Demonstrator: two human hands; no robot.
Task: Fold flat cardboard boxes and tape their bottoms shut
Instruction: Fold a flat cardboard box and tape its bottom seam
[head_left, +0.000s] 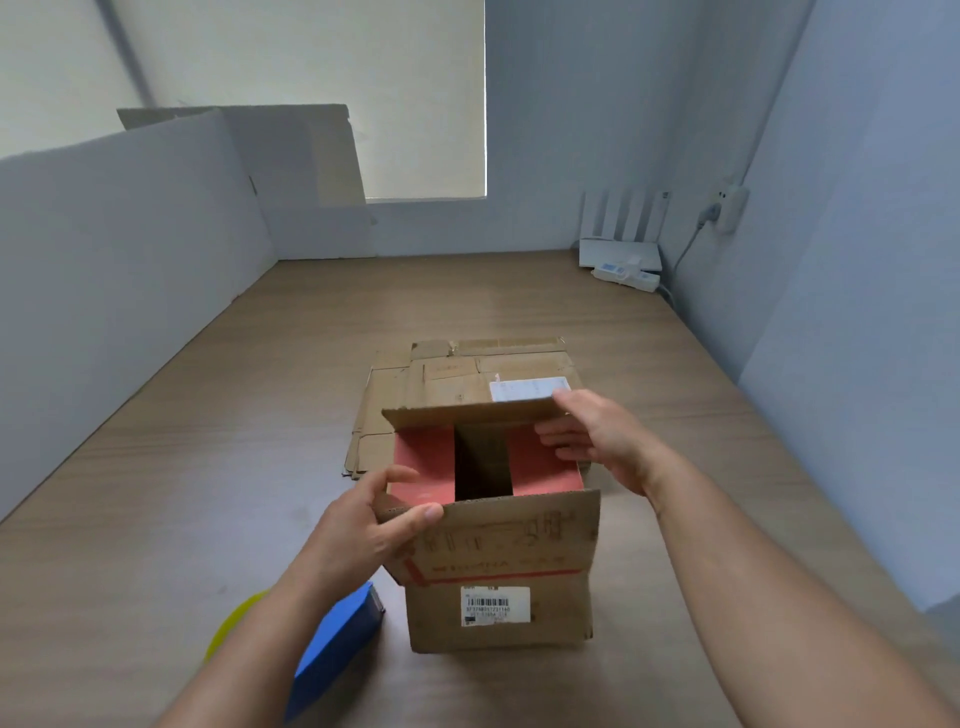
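Observation:
A brown cardboard box (501, 577) stands upright on the wooden table in front of me, with a barcode label on its near side. Its two pink inner flaps lie folded inward with a dark gap between them. My left hand (374, 525) pinches the left end of the near outer flap, thumb on top. My right hand (602, 441) rests its fingers on the right pink flap, close under the far outer flap, which tilts inward. Behind the box lies a stack of flat cardboard boxes (415, 374) with a white label.
A blue tape dispenser (337, 654) and a yellow round object (234, 626) lie by my left forearm. White foam boards (130, 249) lean along the left wall. A router (621, 244) and power strip (626, 273) sit in the far right corner.

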